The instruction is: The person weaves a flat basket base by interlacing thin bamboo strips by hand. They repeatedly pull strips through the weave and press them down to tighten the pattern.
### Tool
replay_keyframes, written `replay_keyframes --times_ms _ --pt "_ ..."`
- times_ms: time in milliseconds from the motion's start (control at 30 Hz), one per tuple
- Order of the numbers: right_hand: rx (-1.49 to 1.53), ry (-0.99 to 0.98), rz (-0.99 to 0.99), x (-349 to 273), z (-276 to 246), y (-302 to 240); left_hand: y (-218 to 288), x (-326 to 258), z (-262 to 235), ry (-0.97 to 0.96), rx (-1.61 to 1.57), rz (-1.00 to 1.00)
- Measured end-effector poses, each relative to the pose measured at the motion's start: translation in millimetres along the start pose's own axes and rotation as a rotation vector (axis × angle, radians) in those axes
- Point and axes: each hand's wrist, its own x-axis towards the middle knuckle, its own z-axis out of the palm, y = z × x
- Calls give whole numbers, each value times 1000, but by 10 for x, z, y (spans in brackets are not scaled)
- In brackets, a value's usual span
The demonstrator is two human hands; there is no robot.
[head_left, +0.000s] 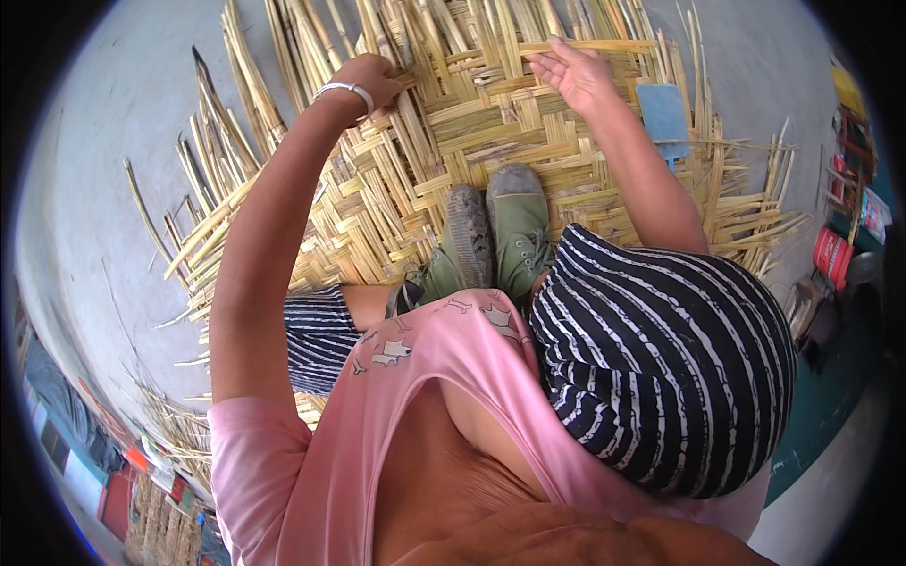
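A half-woven mat (481, 132) of split, straw-coloured reed strips lies on the floor under my shoes. Its loose strip ends fan out along the far and left sides. My left hand (373, 85), with a pale bracelet at the wrist, is closed around strips at the mat's far part; its fingertips are partly hidden. To the right, my right hand (578, 80) is turned palm up. A flat reed strip (618, 45) passes between its thumb and fingers and runs sideways across the weave. The fingers are fairly straight, with the thumb against the strip.
My green shoes (521, 217) stand on the mat's near part. A flat blue piece (665, 118) with a short stem lies beside my right forearm. Loose reeds (175, 424) lie at the lower left. A red container (832, 258) stands among clutter at the right edge.
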Motion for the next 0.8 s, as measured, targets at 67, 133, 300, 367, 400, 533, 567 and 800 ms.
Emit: replay_keyframes --times_ms 67,133,300,367,400,533,567,800 --pt "51 12 -3 37 -27 34 -70 0 27 12 -68 -34" --pt "137 39 38 76 -8 63 -96 -17 81 35 -105 -58" --pt "150 77 24 -36 93 78 -25 -143 99 115 -75 -53" --pt "122 107 37 -27 109 70 -41 -137 108 106 -101 -53" --pt "107 116 37 -3 119 75 -50 -149 115 115 -127 -56" --pt "63 137 27 81 135 67 -107 -155 146 132 -167 -64" --pt "56 142 21 96 135 72 -107 -163 143 139 -132 -42" --pt "76 203 11 133 58 19 9 -259 121 200 71 31"
